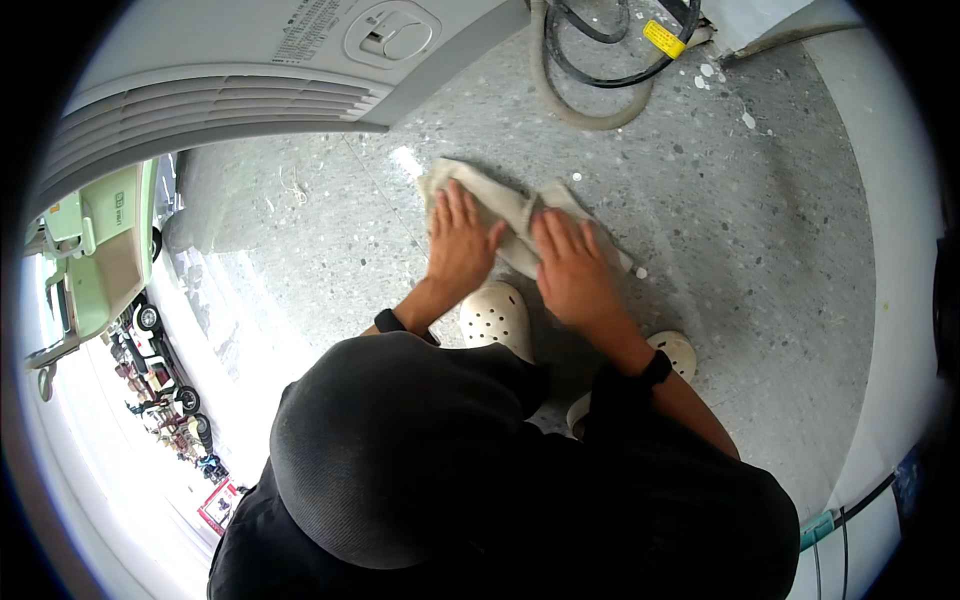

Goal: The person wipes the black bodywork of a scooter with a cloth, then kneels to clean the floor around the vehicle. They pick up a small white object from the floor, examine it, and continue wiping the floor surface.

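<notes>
A crumpled beige cloth lies spread on the speckled grey floor. My left hand rests palm down on its left part, thumb apart from the fingers. On the right part of the cloth lies my right hand, also palm down and slightly blurred, its fingers stretched forward. Neither hand is closed around the fabric. Just below the hands are my perforated cream clogs, the left one mostly visible and the right one partly hidden by my forearm.
A white appliance with a louvred grille stands at upper left. A grey hose and black cable with a yellow tag loop on the floor. Left are a pale green vehicle and several model motorcycles. White wall base curves right.
</notes>
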{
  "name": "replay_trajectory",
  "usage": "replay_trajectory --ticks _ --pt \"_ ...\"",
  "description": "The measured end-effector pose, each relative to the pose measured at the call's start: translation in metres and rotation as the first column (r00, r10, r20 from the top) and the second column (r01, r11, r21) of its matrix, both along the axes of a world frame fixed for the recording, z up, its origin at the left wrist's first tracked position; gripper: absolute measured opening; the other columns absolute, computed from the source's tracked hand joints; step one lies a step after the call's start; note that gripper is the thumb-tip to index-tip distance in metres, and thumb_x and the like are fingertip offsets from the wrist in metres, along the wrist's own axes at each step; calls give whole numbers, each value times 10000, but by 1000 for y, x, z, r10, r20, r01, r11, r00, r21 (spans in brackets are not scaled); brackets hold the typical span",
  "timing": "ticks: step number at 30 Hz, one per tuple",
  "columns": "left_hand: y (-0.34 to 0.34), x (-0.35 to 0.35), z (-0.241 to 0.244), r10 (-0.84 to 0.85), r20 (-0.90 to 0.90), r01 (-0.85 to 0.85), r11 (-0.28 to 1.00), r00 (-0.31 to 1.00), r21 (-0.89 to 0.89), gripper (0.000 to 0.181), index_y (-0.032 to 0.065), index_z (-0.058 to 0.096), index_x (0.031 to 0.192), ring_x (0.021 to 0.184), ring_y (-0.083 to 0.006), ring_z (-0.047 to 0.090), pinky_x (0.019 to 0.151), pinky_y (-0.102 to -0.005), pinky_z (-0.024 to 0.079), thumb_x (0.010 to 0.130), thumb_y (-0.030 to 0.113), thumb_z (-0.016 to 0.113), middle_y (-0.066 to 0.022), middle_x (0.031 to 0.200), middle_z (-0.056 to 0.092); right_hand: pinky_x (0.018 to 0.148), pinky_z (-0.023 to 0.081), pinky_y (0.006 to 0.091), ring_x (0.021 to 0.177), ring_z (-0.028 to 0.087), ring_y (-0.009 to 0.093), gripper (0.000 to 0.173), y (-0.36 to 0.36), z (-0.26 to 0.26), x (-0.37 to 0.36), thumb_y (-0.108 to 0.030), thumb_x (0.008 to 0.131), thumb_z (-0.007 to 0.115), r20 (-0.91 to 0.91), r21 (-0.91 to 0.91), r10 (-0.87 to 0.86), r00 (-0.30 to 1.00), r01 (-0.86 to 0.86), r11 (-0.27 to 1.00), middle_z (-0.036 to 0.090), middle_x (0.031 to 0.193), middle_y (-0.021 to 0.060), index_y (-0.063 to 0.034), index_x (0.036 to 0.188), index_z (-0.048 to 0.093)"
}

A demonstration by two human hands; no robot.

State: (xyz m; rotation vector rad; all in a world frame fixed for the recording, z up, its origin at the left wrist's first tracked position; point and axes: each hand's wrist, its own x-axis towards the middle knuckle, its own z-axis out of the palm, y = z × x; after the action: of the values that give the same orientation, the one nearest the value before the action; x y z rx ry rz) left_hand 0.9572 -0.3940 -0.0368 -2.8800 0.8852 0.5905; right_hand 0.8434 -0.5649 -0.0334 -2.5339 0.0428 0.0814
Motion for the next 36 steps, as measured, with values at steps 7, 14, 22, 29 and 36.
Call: replay_trajectory --ticks 7,14,22,29,36 --pt "25 83 -40 498 191 -454 860 846 -233 817 -170 247 1413 1418 -505 155 1132 -562 169 969 491 430 -348 1510 208 1193 127 473 1395 330 233 643 13 -6 44 -254 884 601 73 -29 74 995 -72 997 394 1482 125 -20 1438 373" --pt "-28 116 -53 437 420 -345 896 795 -279 747 -163 347 1339 1322 -468 294 1077 -544 228 922 439 493 -329 1396 356 1197 128 461 1400 325 197 658 -2 -7 57 -272 886 599 39 -51 -30 999 32 998 382 1500 96 -23 1447 362" --pt "-50 113 -38 68 395 90 926 916 -368 551 -42 404 1370 1299 -422 374 1049 -546 285 925 265 512 -220 1431 401 1190 127 469 1425 283 199 626 -19 -1 44 -268 923 554 -12 -121 -81 997 78 990 313 1541 108 -7 1453 345" --pt "-104 100 -30 -49 351 211 872 935 -442 542 22 434 1356 1165 -371 478 905 -474 435 840 118 569 -181 1345 461 1181 151 476 1424 291 195 615 -35 -1 33 -265 927 544 -57 -205 -159 986 144 968 287 1561 79 -39 1463 346" --pt "-43 58 -18 -22 159 100 858 987 -504 493 -7 443 1311 1113 -376 502 885 -447 483 886 204 575 -189 1242 489 1145 246 474 1405 316 228 636 -38 1 21 -272 905 578 -61 -264 -276 959 251 931 309 1545 82 -40 1454 355"
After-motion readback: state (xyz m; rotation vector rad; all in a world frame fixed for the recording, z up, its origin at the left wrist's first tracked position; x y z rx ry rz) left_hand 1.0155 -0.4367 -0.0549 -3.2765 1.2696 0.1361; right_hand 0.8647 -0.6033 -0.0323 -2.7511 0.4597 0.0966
